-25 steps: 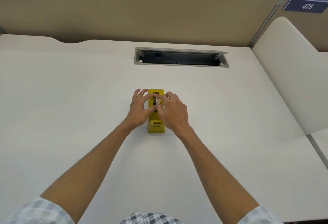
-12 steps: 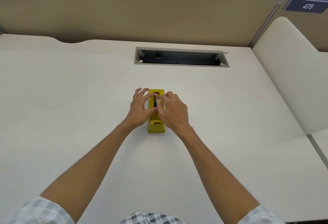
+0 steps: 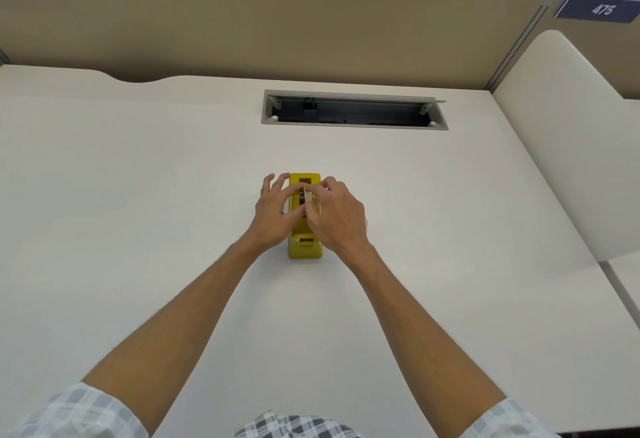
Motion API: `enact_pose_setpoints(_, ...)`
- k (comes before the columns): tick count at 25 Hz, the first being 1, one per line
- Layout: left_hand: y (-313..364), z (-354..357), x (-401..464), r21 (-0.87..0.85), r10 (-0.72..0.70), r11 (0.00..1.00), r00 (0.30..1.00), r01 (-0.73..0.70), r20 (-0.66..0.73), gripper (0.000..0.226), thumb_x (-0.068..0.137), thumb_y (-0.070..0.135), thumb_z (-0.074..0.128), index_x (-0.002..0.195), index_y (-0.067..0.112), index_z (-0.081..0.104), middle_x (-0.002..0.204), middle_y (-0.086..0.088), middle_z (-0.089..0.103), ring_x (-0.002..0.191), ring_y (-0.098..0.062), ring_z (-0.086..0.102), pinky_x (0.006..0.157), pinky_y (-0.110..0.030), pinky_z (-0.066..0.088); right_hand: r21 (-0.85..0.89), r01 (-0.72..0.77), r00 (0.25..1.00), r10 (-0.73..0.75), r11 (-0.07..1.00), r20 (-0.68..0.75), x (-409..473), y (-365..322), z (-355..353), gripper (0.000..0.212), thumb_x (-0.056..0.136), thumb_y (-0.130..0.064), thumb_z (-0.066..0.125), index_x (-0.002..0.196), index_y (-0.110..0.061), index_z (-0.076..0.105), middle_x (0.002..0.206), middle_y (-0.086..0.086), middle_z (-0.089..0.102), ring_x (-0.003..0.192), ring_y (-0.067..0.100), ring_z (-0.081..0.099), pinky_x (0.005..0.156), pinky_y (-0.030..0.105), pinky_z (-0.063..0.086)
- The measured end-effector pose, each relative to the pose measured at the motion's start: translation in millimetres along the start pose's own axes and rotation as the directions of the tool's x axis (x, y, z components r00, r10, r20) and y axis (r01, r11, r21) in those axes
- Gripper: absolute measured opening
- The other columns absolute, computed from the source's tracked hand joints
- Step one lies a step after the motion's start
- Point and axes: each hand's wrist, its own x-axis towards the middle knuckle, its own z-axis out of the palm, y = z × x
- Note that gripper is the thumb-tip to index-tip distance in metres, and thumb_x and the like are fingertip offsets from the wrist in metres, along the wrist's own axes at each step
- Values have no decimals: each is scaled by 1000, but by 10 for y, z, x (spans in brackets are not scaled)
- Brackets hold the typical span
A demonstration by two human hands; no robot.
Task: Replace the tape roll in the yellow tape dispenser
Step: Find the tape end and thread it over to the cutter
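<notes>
The yellow tape dispenser (image 3: 305, 247) stands lengthwise on the white desk (image 3: 138, 195), its cutter end toward me. A tape roll (image 3: 306, 195) sits upright in the dispenser's middle slot, mostly covered by fingers. My left hand (image 3: 273, 217) presses against the dispenser's left side, thumb and forefinger pinching the roll. My right hand (image 3: 337, 217) covers the right side, its fingertips closed on the top of the same roll. How deep the roll sits in the slot is hidden.
An open cable slot (image 3: 355, 110) is cut into the desk behind the dispenser. A tan partition (image 3: 277, 21) closes the back. A cream side panel (image 3: 571, 146) rises at the right, with a sign reading 475 (image 3: 599, 9) above it.
Both hands stay on the roll and dispenser; the fingertips have shifted only slightly on the roll. The dispenser has not moved.
</notes>
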Motion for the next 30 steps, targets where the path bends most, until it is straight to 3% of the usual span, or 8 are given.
enact_pose_setpoints(6,24,6,-43,-137,21,990,993,-37,-112,45,85,24,69,127,29,55,155,1,29,148,-17,9,114,-42,21,-9,-1,1000,1,1000,2,-7,-1,-7,28,94,-22,50,118,-21,65,103,3,61,92,18,57,61,31,47)
enact_pose_setpoints(12,-4,-29,40,-20,-23,1000,999,23,-28,39,92,32,59,130,28,55,158,0,22,149,-18,0,117,-56,18,5,9,1000,-9,1000,-17,-9,6,-8,27,94,-21,51,116,-20,66,101,4,61,91,19,57,59,28,43)
enact_pose_setpoints(17,-20,-19,4,-56,32,998,997,-36,-71,42,85,28,69,124,29,57,155,2,28,148,-16,6,117,-50,19,2,-5,1000,5,1000,-6,-15,-14,-6,31,94,-21,51,122,-24,63,102,3,61,91,18,58,64,35,54)
enact_pose_setpoints(20,-17,4,-23,-78,77,993,990,-87,-121,46,82,24,72,125,28,56,153,3,32,147,-16,10,115,-46,22,-10,2,1000,-2,1000,-9,-8,-12,-6,29,94,-21,50,118,-22,65,101,3,61,91,18,57,61,32,50)
enact_pose_setpoints(23,-24,1,15,-32,47,998,994,-50,-98,51,87,31,66,135,26,49,154,1,30,147,-17,8,116,-52,23,-27,7,1000,-7,1000,-6,-6,7,-5,26,94,-22,50,113,-17,67,103,3,62,92,19,58,61,31,47)
enact_pose_setpoints(30,-36,-9,8,-5,35,999,997,-35,-66,41,88,32,64,129,29,56,155,2,29,148,-17,6,115,-55,21,-6,8,1000,-8,1000,-13,-5,-2,-7,30,93,-20,51,120,-24,64,101,3,61,90,19,57,60,30,48)
